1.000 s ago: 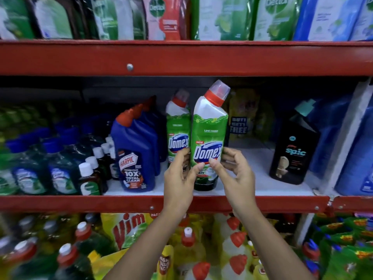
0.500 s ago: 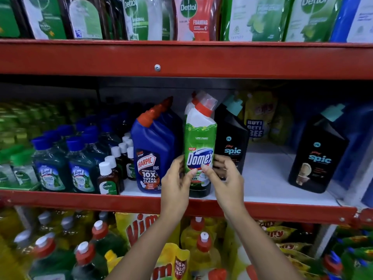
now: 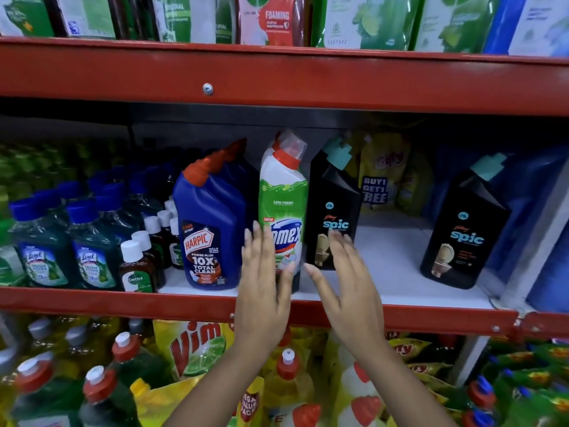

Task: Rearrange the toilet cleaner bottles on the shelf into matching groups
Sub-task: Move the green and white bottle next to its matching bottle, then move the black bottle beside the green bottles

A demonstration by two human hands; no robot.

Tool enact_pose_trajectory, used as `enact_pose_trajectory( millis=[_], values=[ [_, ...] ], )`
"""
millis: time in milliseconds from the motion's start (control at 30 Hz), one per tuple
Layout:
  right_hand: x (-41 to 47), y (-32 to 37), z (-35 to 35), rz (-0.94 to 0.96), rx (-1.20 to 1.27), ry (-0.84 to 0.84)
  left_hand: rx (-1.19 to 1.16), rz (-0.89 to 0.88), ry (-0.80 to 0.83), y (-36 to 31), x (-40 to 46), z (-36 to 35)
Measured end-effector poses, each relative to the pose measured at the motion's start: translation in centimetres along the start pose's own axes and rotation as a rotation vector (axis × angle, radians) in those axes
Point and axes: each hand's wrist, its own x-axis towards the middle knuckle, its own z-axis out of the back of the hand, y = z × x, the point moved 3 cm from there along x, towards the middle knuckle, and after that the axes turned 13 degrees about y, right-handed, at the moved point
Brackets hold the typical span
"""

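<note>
On the middle shelf (image 3: pixel 385 260) a green-and-white Domex bottle (image 3: pixel 284 198) with a red cap stands upright between a row of blue Harpic bottles (image 3: pixel 212 229) on its left and a black Spic bottle (image 3: pixel 334 211) on its right. A second Domex cap shows just behind it. Another black Spic bottle (image 3: pixel 465 229) stands apart at the right. My left hand (image 3: pixel 264 282) is open with fingers spread in front of the Domex label. My right hand (image 3: pixel 345 278) is open too, blurred, in front of the near Spic bottle. Neither hand holds anything.
Green Lizol bottles (image 3: pixel 43 251) and small brown Dettol bottles (image 3: pixel 138 269) fill the shelf's left. Yellow pouches (image 3: pixel 388 174) sit at the back. Bare white shelf lies between the two Spic bottles. Red shelf rails run above and below; Vim pouches and bottles crowd the lower shelf.
Both hands have let go of the Domex bottle, which now stands by itself next to the Harpic row. The hands have opened and drawn back slightly toward me.
</note>
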Motion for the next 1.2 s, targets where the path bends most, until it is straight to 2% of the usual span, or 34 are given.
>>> enact_pose_trajectory(
  millis=[100,200,300,433,600,733,833,900,1000,1200],
  values=[
    [-1.6,-2.2,1.3,0.021,-0.293,-0.009,0.270,-0.163,0.095,-2.0,-0.4,-2.1],
    [-3.0,-4.8,3.0,-0.044,-0.475,-0.028,0.377,-0.245,0.200,-4.0,-0.3,-4.8],
    [-4.3,-7.5,4.9,-0.137,-0.513,-0.043,0.439,-0.253,0.257,-5.7,0.5,-7.7],
    [-5.1,-11.0,7.6,-0.241,-0.433,-0.091,0.408,-0.253,0.348,-8.0,2.4,-11.4],
    [-4.8,-14.1,10.8,-0.334,-0.241,-0.148,0.215,-0.206,0.496,-11.7,5.8,-15.2],
    [-3.7,-15.4,12.8,-0.364,-0.123,-0.145,-0.083,-0.046,0.582,-13.0,8.6,-17.7],
    [-2.8,-16.5,13.5,-0.381,-0.086,-0.153,-0.459,0.080,0.527,-13.8,9.7,-18.7],
    [-2.2,-17.2,13.7,-0.382,-0.063,-0.184,-0.655,0.129,0.431,-14.0,10.1,-19.2],
    [-1.6,-17.9,14.2,-0.384,-0.080,-0.232,-0.688,0.168,0.310,-13.4,10.6,-20.0],
    [-1.5,-17.7,14.4,-0.399,-0.026,-0.296,-0.708,0.191,0.273,-12.7,11.0,-20.4]
  ],
)
